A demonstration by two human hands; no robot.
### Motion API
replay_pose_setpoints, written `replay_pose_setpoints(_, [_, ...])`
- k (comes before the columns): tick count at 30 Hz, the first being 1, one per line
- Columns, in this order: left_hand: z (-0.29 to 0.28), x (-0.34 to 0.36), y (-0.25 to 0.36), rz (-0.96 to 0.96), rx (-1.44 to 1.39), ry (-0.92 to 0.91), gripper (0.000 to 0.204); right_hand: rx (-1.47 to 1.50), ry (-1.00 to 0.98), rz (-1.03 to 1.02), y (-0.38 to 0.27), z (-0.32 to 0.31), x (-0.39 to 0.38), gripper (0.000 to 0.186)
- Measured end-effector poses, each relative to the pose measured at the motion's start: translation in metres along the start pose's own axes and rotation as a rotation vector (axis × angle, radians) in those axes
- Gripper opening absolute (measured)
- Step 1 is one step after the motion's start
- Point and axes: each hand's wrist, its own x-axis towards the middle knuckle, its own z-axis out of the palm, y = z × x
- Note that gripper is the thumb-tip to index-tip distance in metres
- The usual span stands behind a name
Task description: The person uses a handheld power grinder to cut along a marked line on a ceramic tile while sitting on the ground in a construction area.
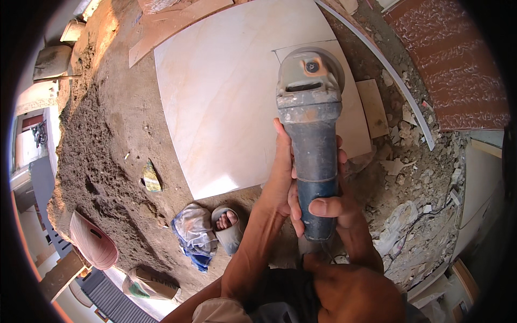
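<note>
Both hands hold a dusty grey-blue angle grinder [312, 145], its head pointing away from me. My left hand [284, 180] grips the body from the left side, thumb stretched along it. My right hand [339, 209] wraps the rear end, with its thumb lying across the top. Part of the round disc or guard [338, 70] shows past the right of the grinder's head; the rest is hidden. Under the grinder lies a large pale marbled tile [221, 102]. Dark lines mark off a corner area near its far right edge, partly covered by the grinder's head.
My sandalled foot [226, 220] is beside a crumpled cloth [194, 231] left of the tile. A sand heap [102, 177] lies farther left. Broken tile rubble [409, 177], a curved pale strip [401, 83] and a brown patterned panel [447, 59] are on the right. A cord [329, 253] trails behind the grinder.
</note>
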Motion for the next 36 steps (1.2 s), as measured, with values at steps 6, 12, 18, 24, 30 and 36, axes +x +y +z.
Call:
replay_pose_setpoints(6, [-0.022,0.007,0.058,0.496,0.696,0.458,0.095,-0.921,0.272,-0.251,-0.013,0.003,0.049,0.066])
replay_pose_setpoints(12, [-0.024,0.028,0.091,0.589,0.86,0.445,0.071,-1.053,0.386,-0.202,-0.001,-0.011,0.092,0.068])
replay_pose_setpoints(18, [-0.043,0.045,0.102,0.495,0.841,0.469,0.066,-1.099,0.419,-0.142,0.008,-0.031,0.114,0.066])
replay_pose_setpoints(24, [-0.05,0.051,0.106,0.466,0.888,0.524,0.076,-1.138,0.41,-0.113,0.01,-0.043,0.123,0.064])
replay_pose_setpoints(30, [-0.051,0.057,0.103,0.49,0.867,0.548,0.078,-1.111,0.412,-0.109,0.007,-0.042,0.126,0.061])
replay_pose_setpoints(36, [-0.051,0.058,0.105,0.471,0.883,0.565,0.081,-1.104,0.416,-0.081,0.006,-0.043,0.127,0.06])
